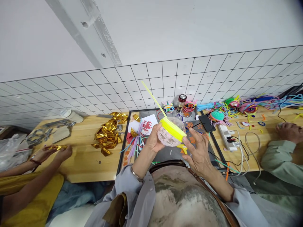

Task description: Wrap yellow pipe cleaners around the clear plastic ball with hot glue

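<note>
Ball point(163, 137), one, pale and mottled, held up in front of the body over the dark mat point(169, 154). A yellow band point(174, 129) crosses it, long axis sloping from upper left to lower right; from its upper end one thin yellow strip point(151, 94) points up and left, toward the tiled wall point(146, 72). The left hand point(155, 139) grasps the ball at its left side; the right hand point(198, 153) is loosely spread, fingertips touching the band's lower right end. Behind the ball: one flask point(181, 103) between two decorated faces point(190, 106). To the right: one phone point(207, 123) and one power strip point(227, 138). To the left: one crumpled heap of gold foil point(107, 134). Two other people flank the scene; two hands point(64, 153) of the left-hand person hold a small gold piece point(55, 147).
</note>
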Motion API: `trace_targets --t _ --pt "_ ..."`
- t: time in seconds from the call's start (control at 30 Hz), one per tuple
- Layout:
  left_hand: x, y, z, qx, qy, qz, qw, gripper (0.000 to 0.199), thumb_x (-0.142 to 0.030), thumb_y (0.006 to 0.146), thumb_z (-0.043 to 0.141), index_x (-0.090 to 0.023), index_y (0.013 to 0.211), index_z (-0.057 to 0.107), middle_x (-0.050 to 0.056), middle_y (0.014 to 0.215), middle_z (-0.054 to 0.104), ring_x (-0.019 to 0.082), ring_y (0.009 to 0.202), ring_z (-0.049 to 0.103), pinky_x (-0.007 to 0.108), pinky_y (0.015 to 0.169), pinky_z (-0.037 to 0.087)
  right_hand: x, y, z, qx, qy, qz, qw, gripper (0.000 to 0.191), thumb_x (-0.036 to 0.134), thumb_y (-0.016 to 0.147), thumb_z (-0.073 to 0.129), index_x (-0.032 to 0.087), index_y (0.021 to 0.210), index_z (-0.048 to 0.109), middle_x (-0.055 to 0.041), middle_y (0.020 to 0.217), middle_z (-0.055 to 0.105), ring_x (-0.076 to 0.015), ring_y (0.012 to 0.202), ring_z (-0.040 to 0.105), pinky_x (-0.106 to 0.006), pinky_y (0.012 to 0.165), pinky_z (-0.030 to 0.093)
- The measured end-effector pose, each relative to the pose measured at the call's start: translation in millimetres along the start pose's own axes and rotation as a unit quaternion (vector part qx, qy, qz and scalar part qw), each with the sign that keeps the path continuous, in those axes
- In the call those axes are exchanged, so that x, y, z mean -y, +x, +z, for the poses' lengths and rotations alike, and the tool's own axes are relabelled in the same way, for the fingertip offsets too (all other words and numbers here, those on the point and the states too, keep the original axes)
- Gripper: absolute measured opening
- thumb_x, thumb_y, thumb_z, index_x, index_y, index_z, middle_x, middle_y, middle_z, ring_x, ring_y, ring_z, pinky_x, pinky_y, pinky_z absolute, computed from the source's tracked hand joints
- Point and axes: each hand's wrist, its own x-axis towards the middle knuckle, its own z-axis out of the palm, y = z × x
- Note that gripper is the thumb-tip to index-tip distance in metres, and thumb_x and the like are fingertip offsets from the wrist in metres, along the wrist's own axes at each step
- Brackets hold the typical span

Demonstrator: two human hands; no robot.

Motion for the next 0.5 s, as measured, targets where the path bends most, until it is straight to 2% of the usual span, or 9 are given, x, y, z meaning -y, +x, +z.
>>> trace_targets --t 0.27,0.5 --pt "-1 3 1.2 0.019 -0.005 0.004 1.000 0.036 -0.034 0.061 0.081 -0.014 0.089 0.068 0.008 0.089 0.079 0.032 0.104 0.072 0.042 0.091 0.059 3 9 -1 -0.007 -0.034 -0.016 0.999 0.064 0.051 0.100 0.036 0.039 0.159 0.011 -0.0151 0.165 0.017 -0.0363 0.142 0.034 -0.060 0.104 0.034" --pt "4 5 -4.0 0.003 0.013 0.027 1.000 0.038 -0.035 0.061 0.082 -0.015 0.090 0.068 0.006 0.090 0.079 0.029 0.097 0.074 0.039 0.086 0.059 5 15 -5 -0.017 -0.046 -0.033 0.998 0.062 0.053 0.101 0.030 0.036 0.159 0.015 -0.0149 0.165 0.015 -0.0348 0.144 0.031 -0.057 0.106 0.032"
